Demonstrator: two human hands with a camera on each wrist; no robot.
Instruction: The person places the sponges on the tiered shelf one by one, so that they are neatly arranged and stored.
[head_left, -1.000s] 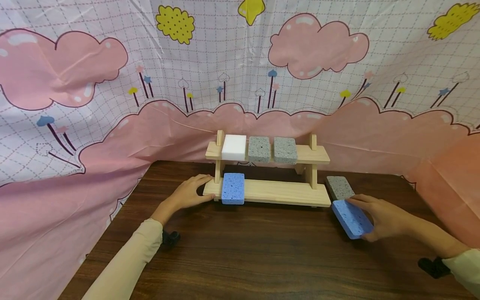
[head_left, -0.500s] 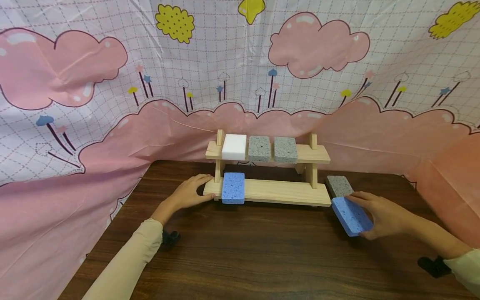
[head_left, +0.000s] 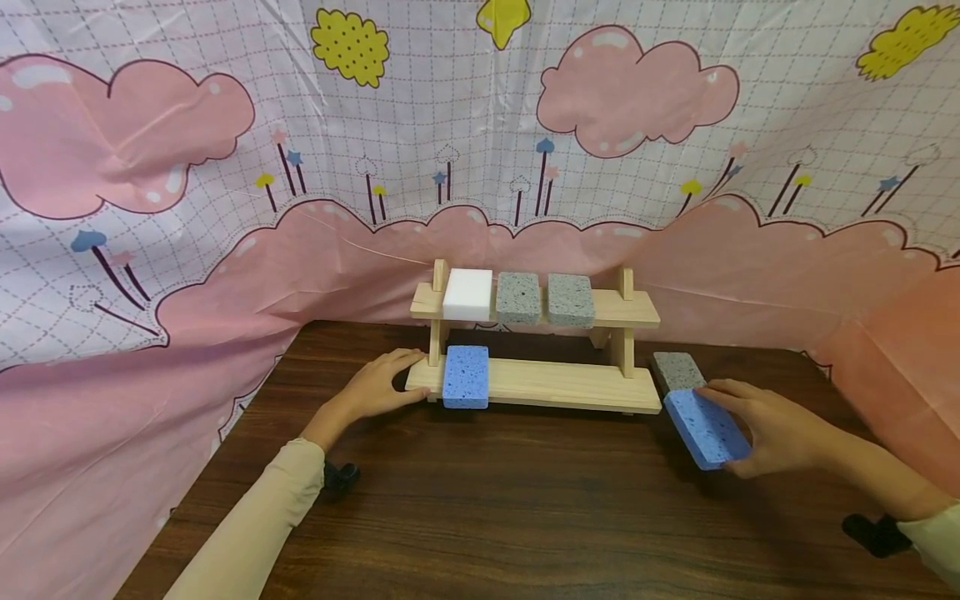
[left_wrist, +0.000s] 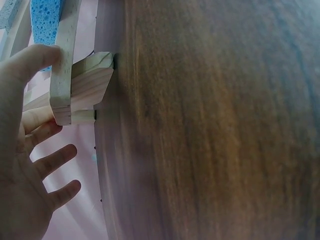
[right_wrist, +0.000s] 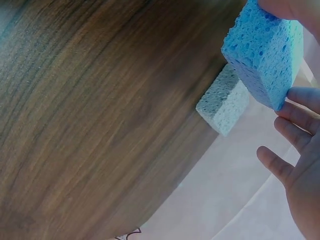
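My right hand (head_left: pixel 776 429) pinches a blue sponge (head_left: pixel 701 429) by its edges, tilted, to the right of a two-tier wooden shelf (head_left: pixel 562 383). In the right wrist view the held sponge (right_wrist: pixel 262 55) hangs above the table, thumb on one side and fingertips on the other. Just behind it a grey sponge (head_left: pixel 678 372) lies on the table, partly overlapped in the head view. My left hand (head_left: pixel 378 387) grips the left end of the lower board, its thumb along the front edge in the left wrist view. Another blue sponge (head_left: pixel 466 379) sits at that board's left.
The upper board carries a white sponge (head_left: pixel 468 292) and two grey sponges, one in the middle (head_left: pixel 518 297) and one farther right (head_left: pixel 570 300). A dark wooden table (head_left: pixel 525 500) lies under everything. Behind it hangs a pink and white printed cloth (head_left: pixel 450 125).
My right hand has lifted the blue sponge slightly, up and away from me, so it covers a little more of the grey sponge's near end. The left hand stays in place.
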